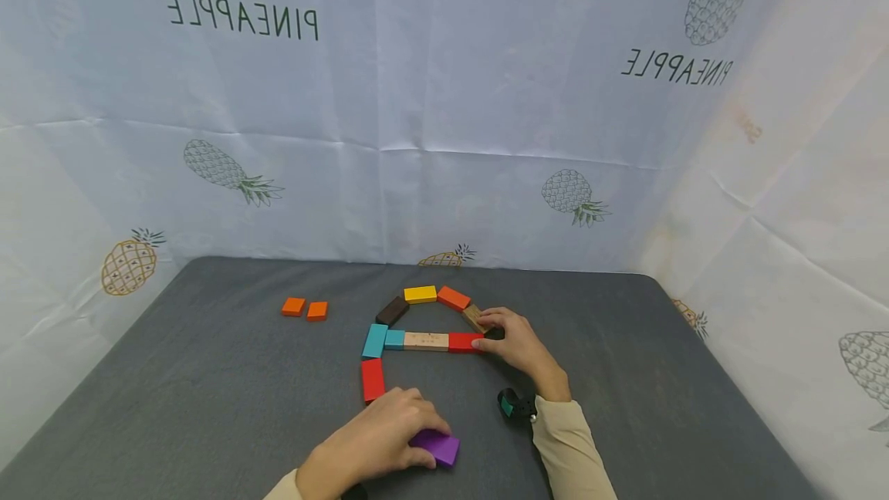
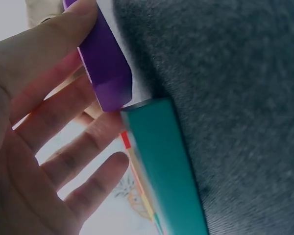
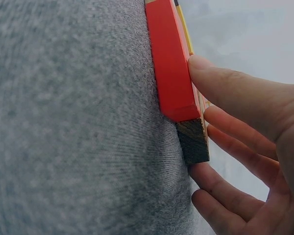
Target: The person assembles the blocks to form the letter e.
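My left hand pinches a purple block between thumb and fingers near the front of the table. Beside it, in the left wrist view, lies a teal-green block; the hand hides it in the head view. My right hand is at the right end of a row. Its thumb touches the red block there, and its loosely bent fingers are around a black block at that block's end. The fingers also reach the light wooden block behind.
An arch of blocks runs through a dark brown block, yellow block and orange-red block. On its left stand a blue block and another red block. Two orange blocks lie apart at left on the grey tabletop.
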`<state>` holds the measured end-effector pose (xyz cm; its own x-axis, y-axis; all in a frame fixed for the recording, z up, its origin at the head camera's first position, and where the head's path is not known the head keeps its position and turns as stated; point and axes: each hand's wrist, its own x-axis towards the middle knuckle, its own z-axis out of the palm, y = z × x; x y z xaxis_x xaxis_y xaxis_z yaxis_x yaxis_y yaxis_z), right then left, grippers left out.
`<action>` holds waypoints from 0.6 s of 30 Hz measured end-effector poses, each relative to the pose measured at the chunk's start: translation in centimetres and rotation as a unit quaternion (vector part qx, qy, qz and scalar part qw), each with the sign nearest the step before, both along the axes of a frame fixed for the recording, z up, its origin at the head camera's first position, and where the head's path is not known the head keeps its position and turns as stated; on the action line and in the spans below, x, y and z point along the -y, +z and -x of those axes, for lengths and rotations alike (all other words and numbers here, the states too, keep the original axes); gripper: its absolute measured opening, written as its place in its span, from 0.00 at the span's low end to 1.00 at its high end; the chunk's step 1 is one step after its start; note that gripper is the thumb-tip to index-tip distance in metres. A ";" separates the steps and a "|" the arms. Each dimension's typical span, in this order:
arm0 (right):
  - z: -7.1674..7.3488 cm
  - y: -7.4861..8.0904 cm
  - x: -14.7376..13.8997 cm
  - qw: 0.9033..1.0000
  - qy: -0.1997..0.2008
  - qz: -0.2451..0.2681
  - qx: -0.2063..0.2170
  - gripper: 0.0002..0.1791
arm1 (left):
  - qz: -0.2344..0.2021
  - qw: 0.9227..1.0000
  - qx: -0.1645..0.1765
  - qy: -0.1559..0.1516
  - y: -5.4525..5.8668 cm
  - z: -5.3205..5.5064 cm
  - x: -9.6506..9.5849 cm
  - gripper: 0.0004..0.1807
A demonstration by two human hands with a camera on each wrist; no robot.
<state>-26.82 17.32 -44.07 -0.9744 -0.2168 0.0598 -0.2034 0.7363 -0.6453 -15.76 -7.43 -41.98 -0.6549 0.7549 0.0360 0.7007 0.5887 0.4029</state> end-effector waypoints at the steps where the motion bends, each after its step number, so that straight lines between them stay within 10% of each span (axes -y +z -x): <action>1: 0.0 0.0 0.0 1.000 0.000 -0.001 -0.001 0.24 | 0.002 1.000 0.002 0.001 -0.1 0.0 0.0 0.16; 18: 0.2 0.0 0.1 1.000 0.002 -0.005 0.002 0.24 | 0.013 0.998 0.032 0.044 1.4 0.7 2.3 0.28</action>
